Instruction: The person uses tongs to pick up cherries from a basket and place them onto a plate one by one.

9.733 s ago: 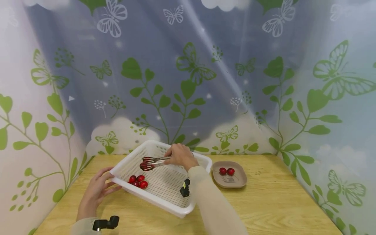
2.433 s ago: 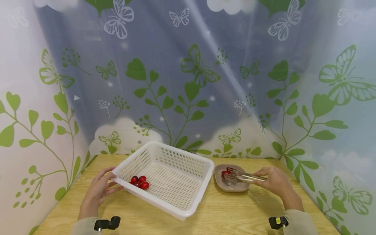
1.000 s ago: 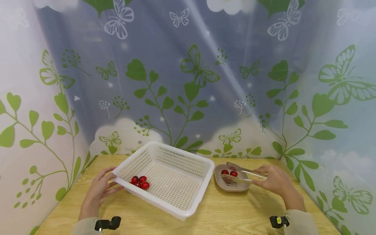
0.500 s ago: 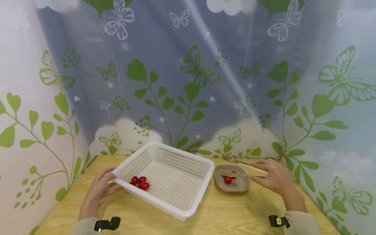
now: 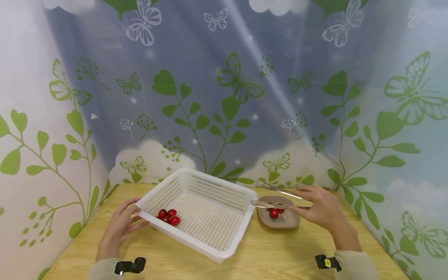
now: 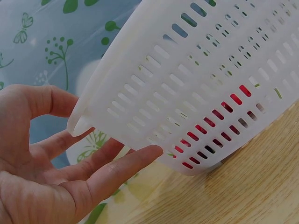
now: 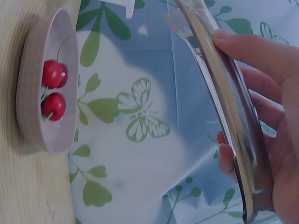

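Note:
My left hand (image 5: 119,227) holds the left corner of a white perforated plastic basket (image 5: 206,245), its fingers at the rim and side wall (image 6: 140,88). Several red cherries (image 5: 175,220) lie in the basket's left corner; through the slots in the left wrist view they show as red patches. My right hand (image 5: 323,206) grips metal tongs (image 5: 280,205), whose two arms stand apart with nothing between the tips. The tips hang over the basket's right rim and the far side of a small beige dish (image 5: 280,224). In that dish sit three cherries (image 7: 54,106), green stems attached.
The wooden table (image 5: 273,256) carries the basket and, just right of it, the dish. A printed curtain (image 5: 224,128) with butterflies and leaves hangs close behind and on both sides.
The dish held two cherries about ten seconds ago and holds three now. The tongs opened around the cherries, then rose and moved left towards the basket. My left hand keeps its place.

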Action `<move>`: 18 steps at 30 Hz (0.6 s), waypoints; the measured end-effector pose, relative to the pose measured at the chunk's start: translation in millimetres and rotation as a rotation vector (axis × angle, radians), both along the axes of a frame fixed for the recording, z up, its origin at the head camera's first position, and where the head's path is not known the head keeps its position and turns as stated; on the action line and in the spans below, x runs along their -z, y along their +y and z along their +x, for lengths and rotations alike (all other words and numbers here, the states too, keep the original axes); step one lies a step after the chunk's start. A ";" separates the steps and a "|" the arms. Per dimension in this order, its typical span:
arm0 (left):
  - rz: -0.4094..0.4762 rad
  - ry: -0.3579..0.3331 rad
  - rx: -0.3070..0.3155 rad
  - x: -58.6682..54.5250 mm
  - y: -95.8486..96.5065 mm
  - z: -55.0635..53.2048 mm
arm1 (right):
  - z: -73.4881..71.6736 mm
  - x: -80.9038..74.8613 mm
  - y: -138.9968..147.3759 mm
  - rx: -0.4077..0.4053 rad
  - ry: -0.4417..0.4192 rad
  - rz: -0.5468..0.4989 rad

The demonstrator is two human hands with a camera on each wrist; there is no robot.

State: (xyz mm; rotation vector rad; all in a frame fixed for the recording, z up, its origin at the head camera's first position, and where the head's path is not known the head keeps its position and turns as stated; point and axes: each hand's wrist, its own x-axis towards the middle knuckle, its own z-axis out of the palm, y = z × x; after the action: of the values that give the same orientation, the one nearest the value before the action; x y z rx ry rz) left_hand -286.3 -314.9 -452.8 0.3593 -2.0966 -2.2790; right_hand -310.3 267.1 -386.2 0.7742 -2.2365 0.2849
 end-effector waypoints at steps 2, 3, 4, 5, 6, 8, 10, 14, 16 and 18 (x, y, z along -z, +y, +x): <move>0.000 -0.001 0.000 -0.5 0.4 0.1 | -1.5 -2.0 -5.0 -0.015 0.008 0.010; 0.000 -0.002 0.000 -0.6 0.4 0.1 | -2.3 -3.2 -7.9 -0.023 0.010 0.017; 0.000 -0.002 0.000 -0.7 0.6 0.1 | -2.9 -4.7 -10.9 -0.032 0.009 0.022; 0.003 -0.004 0.000 -0.7 0.7 0.0 | -3.5 -6.3 -14.2 -0.041 0.008 0.030; 0.006 -0.006 0.001 -0.7 0.6 -0.1 | -4.3 -7.9 -17.7 -0.049 0.003 0.036; 0.006 -0.006 0.004 -0.6 0.3 -0.3 | -5.6 -11.5 -25.0 -0.063 -0.006 0.043; 0.006 -0.005 0.006 -0.4 0.1 -0.4 | -7.1 -14.8 -32.3 -0.078 -0.012 0.053; 0.008 -0.005 0.008 0.2 -0.6 -0.5 | -10.3 -19.2 -45.5 -0.097 -0.032 0.063; 0.008 -0.009 0.005 0.2 -0.4 -0.4 | -12.6 -19.9 -51.3 -0.104 -0.053 0.066; 0.008 -0.013 0.004 0.1 0.0 -0.3 | -14.5 -20.5 -56.4 -0.117 -0.073 0.066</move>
State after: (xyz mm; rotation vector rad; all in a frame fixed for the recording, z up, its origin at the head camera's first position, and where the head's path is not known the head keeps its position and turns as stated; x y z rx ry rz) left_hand -286.6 -314.9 -452.9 0.3713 -2.0961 -2.2939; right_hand -324.8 210.7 -365.6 0.9460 -2.2823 0.3012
